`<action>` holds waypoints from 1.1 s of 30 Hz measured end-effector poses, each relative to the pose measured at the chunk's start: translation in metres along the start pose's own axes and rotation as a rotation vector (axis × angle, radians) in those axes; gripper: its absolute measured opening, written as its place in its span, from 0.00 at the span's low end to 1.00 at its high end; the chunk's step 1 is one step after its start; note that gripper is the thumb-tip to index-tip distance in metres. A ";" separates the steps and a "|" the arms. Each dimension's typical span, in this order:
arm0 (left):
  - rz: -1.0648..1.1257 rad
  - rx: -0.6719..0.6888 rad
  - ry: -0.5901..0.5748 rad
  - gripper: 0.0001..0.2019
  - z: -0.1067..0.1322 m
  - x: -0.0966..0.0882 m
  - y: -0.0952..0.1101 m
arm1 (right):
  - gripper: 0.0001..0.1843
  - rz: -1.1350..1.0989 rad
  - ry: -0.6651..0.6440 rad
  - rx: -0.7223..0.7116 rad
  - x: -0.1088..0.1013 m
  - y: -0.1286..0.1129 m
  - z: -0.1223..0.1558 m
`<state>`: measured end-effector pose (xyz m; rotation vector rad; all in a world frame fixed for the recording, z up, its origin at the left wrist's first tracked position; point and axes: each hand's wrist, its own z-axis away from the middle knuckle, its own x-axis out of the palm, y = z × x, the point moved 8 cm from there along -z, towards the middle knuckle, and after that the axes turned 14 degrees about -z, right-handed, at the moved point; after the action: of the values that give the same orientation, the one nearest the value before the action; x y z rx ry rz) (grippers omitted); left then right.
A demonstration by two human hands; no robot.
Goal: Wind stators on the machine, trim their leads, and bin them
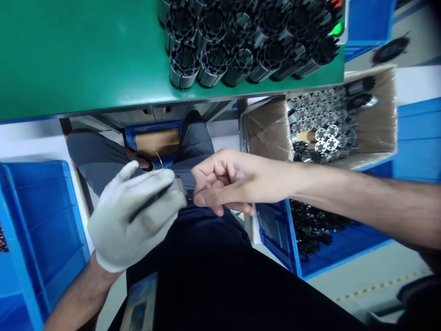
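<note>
My left hand point(138, 216), in a white glove, is closed around a motor stator with a silvery side point(179, 185); the fingers hide most of it. A thin copper wire point(159, 158) sticks up beyond the gloved fingers. My bare right hand point(225, 181) is to the right, thumb and forefinger pinched on a short copper wire end point(189, 199) that comes from the stator. Both hands are held above my lap, below the bench edge.
Several black-and-silver stators point(184, 64) stand in rows on the green bench point(86, 55). At right, a lined carton point(265, 131) holds silvery ring-shaped cores, above a blue crate point(344, 262) of black parts. Another blue crate point(58, 220) stands at left.
</note>
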<state>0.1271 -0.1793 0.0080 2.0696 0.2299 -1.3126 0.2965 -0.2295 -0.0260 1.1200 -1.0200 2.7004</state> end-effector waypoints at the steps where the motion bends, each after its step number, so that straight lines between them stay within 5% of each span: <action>1: -0.021 0.015 0.014 0.20 -0.001 -0.001 0.002 | 0.20 0.043 0.041 -0.070 -0.001 -0.006 0.000; 5: -0.004 -0.165 0.096 0.22 0.001 -0.017 -0.016 | 0.17 0.297 0.292 -0.330 -0.017 -0.039 0.021; 8: -0.044 -0.280 0.197 0.16 -0.011 -0.034 -0.043 | 0.14 0.299 0.396 -0.354 -0.031 -0.045 0.026; 11: -0.186 -0.228 0.311 0.07 -0.051 -0.043 -0.065 | 0.15 0.362 0.320 -0.271 -0.024 -0.029 0.002; 16: -0.329 -0.245 0.350 0.09 -0.108 -0.021 -0.104 | 0.16 0.618 0.089 -0.137 0.013 0.009 -0.037; 18: -0.312 -0.270 0.459 0.16 -0.095 -0.023 -0.117 | 0.16 0.688 0.070 -0.117 0.018 0.018 -0.035; 20: -0.330 -0.361 0.717 0.21 -0.059 -0.043 -0.135 | 0.17 0.699 0.091 -0.075 0.015 0.026 -0.028; 22: -0.382 -0.569 0.967 0.27 -0.014 -0.069 -0.161 | 0.19 0.661 0.139 -0.031 0.006 0.034 -0.022; 23: -0.393 -0.683 0.988 0.34 0.000 -0.079 -0.177 | 0.20 0.634 0.172 -0.020 0.002 0.037 -0.020; 26: -0.405 -0.921 0.757 0.54 0.003 -0.100 -0.223 | 0.21 0.568 0.244 -0.053 -0.003 0.042 -0.025; 28: -0.422 -1.004 0.591 0.56 -0.009 -0.111 -0.242 | 0.19 0.574 0.219 -0.078 0.002 0.042 -0.035; 31: -0.389 -1.043 0.560 0.54 -0.017 -0.121 -0.240 | 0.16 0.626 0.155 -0.087 0.015 0.038 -0.050; 33: -0.318 -1.022 0.578 0.54 -0.009 -0.115 -0.219 | 0.13 0.607 0.183 -0.176 0.021 0.022 -0.054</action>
<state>-0.0254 0.0157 0.0125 1.4493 1.2342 -0.4845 0.2417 -0.2189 -0.0532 0.5818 -1.7517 2.9716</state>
